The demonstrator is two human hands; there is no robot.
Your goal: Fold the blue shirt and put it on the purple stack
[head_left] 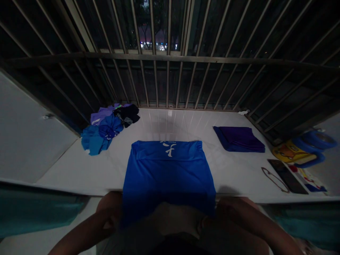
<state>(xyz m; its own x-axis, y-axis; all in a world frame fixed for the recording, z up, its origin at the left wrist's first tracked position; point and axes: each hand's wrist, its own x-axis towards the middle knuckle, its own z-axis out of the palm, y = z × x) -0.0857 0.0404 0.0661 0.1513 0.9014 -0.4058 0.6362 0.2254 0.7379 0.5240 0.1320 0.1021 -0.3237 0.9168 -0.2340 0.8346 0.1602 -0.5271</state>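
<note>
A blue T-shirt [170, 177] with white lettering lies spread on the white ledge, its far end folded over and its near part hanging over the front edge towards my lap. At its lower left side, my left hand [113, 214] is closed on the cloth. My right hand [221, 209] grips the opposite side, low by the ledge's edge. Both hands are in shadow, and the fingertips are partly hidden by the fabric.
To the left lies a crumpled heap of blue, purple and black clothes [106, 124]. Folded purple and blue garments [240, 139] lie to the right. Beyond them are a yellow-and-blue container [294, 150], a dark phone-like slab [288, 177] and a looped cord [275, 179]. Metal bars [170, 58] close off the back.
</note>
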